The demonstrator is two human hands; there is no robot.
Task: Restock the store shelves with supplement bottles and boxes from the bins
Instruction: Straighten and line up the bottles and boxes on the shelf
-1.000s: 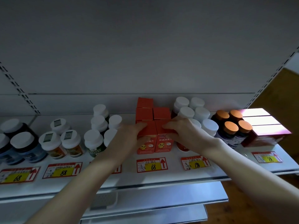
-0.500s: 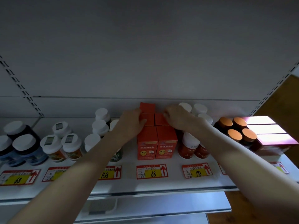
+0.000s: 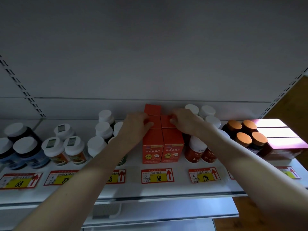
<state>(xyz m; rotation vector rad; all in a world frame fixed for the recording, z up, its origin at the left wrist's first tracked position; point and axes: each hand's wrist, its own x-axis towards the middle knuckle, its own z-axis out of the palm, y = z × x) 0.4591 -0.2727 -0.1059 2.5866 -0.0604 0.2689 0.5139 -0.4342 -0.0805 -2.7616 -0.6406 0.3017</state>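
Note:
Several orange supplement boxes stand in two files on the white shelf (image 3: 166,189). The front pair (image 3: 162,148) stands free above the "68" price tag (image 3: 157,176). My left hand (image 3: 134,126) grips the left box of the second row (image 3: 155,121), thumb on its top. My right hand (image 3: 185,122) grips the right box of that row (image 3: 165,121) the same way. One more orange box (image 3: 152,109) stands behind them against the back panel.
White-capped bottles (image 3: 104,129) stand left of the boxes, red white-capped bottles (image 3: 195,150) right of them under my right forearm. Orange-capped dark bottles (image 3: 244,133) and dark red flat boxes (image 3: 281,144) fill the right end. Blue bottles (image 3: 21,152) sit far left.
Both hands left the front pair of orange boxes and reached back to the second row. The front pair now stands uncovered at the shelf's front.

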